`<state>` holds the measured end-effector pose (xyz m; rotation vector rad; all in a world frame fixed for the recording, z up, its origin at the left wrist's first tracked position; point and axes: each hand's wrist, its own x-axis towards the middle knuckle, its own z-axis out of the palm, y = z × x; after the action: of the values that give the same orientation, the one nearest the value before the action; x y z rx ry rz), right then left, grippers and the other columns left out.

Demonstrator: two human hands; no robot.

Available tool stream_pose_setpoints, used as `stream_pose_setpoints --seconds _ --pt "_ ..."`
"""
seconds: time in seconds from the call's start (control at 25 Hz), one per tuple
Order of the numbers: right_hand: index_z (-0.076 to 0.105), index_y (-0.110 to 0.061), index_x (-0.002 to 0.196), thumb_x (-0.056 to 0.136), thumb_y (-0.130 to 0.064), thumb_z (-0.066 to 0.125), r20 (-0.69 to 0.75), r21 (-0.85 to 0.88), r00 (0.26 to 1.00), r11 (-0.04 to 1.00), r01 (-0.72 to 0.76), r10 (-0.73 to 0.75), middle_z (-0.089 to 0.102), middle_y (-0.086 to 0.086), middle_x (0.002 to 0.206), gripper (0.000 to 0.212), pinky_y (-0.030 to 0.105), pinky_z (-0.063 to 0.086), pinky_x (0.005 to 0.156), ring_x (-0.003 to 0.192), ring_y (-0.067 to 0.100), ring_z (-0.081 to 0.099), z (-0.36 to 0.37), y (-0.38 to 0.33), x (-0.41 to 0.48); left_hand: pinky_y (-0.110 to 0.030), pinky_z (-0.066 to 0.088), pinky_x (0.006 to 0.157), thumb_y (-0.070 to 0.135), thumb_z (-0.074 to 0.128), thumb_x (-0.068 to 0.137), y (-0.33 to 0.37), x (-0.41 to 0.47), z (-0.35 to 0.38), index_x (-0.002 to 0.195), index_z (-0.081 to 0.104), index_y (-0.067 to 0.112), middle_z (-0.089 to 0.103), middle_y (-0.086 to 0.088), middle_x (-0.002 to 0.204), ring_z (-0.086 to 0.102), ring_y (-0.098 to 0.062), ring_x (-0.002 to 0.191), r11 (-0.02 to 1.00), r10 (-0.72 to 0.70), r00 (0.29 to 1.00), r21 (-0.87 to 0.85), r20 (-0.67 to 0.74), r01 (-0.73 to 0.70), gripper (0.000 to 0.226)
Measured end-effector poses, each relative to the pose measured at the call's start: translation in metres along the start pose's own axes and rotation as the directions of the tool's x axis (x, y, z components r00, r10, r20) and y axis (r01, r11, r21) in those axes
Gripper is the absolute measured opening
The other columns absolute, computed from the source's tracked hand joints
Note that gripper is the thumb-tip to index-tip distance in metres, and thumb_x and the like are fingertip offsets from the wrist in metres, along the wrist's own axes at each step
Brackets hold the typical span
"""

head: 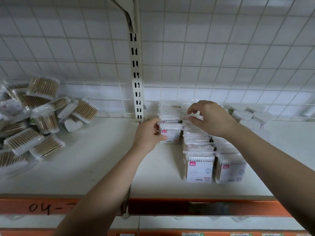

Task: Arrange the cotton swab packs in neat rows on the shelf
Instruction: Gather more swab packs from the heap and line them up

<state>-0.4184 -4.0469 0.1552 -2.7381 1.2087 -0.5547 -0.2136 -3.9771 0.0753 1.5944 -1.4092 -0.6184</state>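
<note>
Gripping an upright pink-labelled swab pack (170, 134) by its left side with the left hand (150, 133), thumb across the front; pinching the clear top strip of a second pack (185, 118) with the right hand (211, 118). Both toward the back of the white shelf (102, 167), just left of two standing rows (199, 167). Loose heap (34, 116) far left.

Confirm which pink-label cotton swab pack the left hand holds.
The leftmost pink-label pack, further back beside the slotted upright: the left hand has it in its grip. The other two stand free further forward.
</note>
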Motion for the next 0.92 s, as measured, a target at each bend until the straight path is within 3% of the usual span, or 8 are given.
stream_pose_setpoints --seconds 0.16,0.32,0.52,0.68,0.92 --pt "0.065 -0.019 0.103 0.09 -0.027 0.059 -0.025 0.012 0.999 1.0 0.028 -0.028 0.061 -0.001 0.1 0.017 0.032 0.046 0.076 0.086 0.016 0.053 -0.001 -0.007 0.005 -0.034 0.05 0.074 0.01 0.089 0.058 0.003 0.008 0.0 0.094 0.055 0.014 0.052 0.004 0.078 0.055 -0.019 0.074 0.999 -0.012 0.998 0.041 -0.059 0.014 0.049" --pt "0.066 -0.02 0.102 0.09 -0.027 0.059 -0.093 0.027 0.994 0.998 0.062 -0.06 0.06 -0.002 0.104 0.016 0.033 0.047 0.077 0.093 0.017 0.054 0.0 -0.029 0.018 -0.032 0.048 0.071 0.016 0.088 0.062 0.003 0.006 -0.004 0.091 0.048 0.015 0.053 0.003 0.085 0.054 -0.017 0.077 0.998 -0.06 0.997 0.016 -0.051 0.06 0.049" --pt "0.067 -0.019 0.101 0.087 -0.024 0.061 -0.074 0.033 0.982 0.984 0.177 -0.174 0.062 0.001 0.101 0.016 0.036 0.048 0.08 0.091 0.019 0.056 0.011 -0.078 0.047 -0.029 0.047 0.086 0.028 0.084 0.07 0.0 -0.009 -0.033 0.121 0.052 0.013 0.051 0.001 0.114 0.055 -0.015 0.098 0.999 -0.046 0.999 0.029 -0.012 0.046 0.062" --pt "0.067 -0.019 0.1 0.088 -0.024 0.059 -0.063 0.079 0.967 0.965 0.252 -0.247 0.062 0.001 0.099 0.016 0.034 0.047 0.08 0.09 0.019 0.056 0.028 -0.123 0.07 -0.03 0.051 0.084 0.031 0.072 0.081 -0.02 -0.036 -0.093 0.119 0.056 0.02 0.061 0.001 0.113 0.063 -0.013 0.089 0.983 -0.01 0.993 0.184 -0.116 0.031 0.043" --pt "0.066 -0.02 0.103 0.088 -0.028 0.06 -0.009 0.16 0.941 0.928 0.336 -0.339 0.059 -0.001 0.098 0.018 0.028 0.041 0.074 0.082 0.011 0.05 0.079 -0.2 0.099 -0.035 0.052 0.085 0.026 0.066 0.086 -0.071 -0.087 -0.192 0.113 0.06 0.023 0.065 0.006 0.107 0.063 -0.011 0.093 0.917 0.052 0.946 0.391 -0.319 0.081 0.028"
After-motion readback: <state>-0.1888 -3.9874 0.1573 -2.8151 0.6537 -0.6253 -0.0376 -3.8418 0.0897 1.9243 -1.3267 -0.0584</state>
